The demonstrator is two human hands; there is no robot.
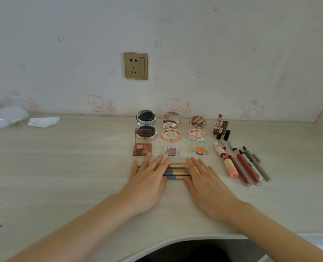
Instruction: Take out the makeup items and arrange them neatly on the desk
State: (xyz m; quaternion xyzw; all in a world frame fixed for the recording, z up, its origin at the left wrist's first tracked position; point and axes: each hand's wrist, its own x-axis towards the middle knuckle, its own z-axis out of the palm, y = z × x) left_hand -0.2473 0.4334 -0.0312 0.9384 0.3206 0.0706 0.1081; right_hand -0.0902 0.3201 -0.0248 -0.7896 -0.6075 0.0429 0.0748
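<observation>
My left hand [147, 183] and right hand [207, 183] lie flat, fingers straight, bracketing the makeup brushes [177, 172], whose long axes run left-right between them.

Both forearms bare, no sleeves; left hand [147, 183], right hand [207, 183] ungloved, nails short, unpainted
</observation>
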